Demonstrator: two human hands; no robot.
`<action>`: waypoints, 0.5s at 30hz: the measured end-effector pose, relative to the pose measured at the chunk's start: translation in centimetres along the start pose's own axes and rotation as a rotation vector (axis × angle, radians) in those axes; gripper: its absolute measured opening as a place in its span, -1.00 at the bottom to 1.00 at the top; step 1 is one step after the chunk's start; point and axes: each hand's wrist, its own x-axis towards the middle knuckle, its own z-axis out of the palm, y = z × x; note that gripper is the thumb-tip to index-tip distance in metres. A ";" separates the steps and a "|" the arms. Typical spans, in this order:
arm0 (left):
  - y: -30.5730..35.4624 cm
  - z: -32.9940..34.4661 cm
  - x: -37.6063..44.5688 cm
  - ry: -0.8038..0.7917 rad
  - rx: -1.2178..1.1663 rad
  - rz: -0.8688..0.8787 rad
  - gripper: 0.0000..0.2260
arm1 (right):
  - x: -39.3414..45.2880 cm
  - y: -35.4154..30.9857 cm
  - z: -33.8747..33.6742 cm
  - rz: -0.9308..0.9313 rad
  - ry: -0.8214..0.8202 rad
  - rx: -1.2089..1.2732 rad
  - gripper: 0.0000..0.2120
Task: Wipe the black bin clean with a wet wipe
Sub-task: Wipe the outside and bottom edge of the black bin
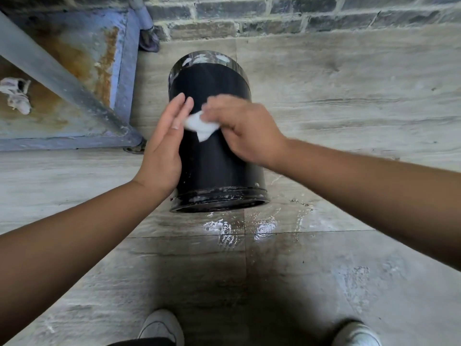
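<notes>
Black bin (219, 156) lying on its side on wet floor (349, 126), open rim toward the feet. Looks like light, stiff plastic, round and slick when wet, likely to roll; best braced at the flank. Left hand (162, 151) flat and open against the side. Right hand (245, 128) pinching white wipe (200, 126) onto the top.

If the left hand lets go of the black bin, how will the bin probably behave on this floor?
The black bin lies on its round side, so it would probably roll sideways. The floor near its rim looks wet, so it may also slide. The left hand rests flat against it, apparently steadying it.
</notes>
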 end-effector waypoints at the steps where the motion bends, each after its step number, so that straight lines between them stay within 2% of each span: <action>1: 0.0 -0.2 -0.1 0.023 0.012 0.003 -0.60 | -1.7 -0.6 0.5 -0.053 -0.024 0.005 -0.65; 5: 0.0 -1.3 -0.7 0.102 0.169 -0.004 -0.64 | -8.3 -3.2 1.2 -0.076 -0.140 0.290 -0.65; 9: -0.8 -3.4 -0.2 0.220 0.276 -0.068 -0.64 | -11.5 -2.9 0.6 -0.042 -0.071 0.444 -0.70; 11: -0.7 -4.4 0.6 0.289 0.203 -0.157 -0.52 | -11.4 -1.0 1.4 0.226 0.060 0.471 -0.68; 13: -0.8 -5.1 1.1 0.291 0.203 -0.221 -0.38 | -10.0 1.9 2.3 0.778 0.199 0.589 -0.65; 14: -1.1 -5.5 1.1 0.278 0.232 -0.242 -0.33 | -9.2 3.5 3.0 1.018 0.254 0.663 -0.70; 15: -1.4 -5.8 0.9 0.270 0.255 -0.255 -0.30 | -8.5 4.8 3.6 1.171 0.282 0.705 -0.75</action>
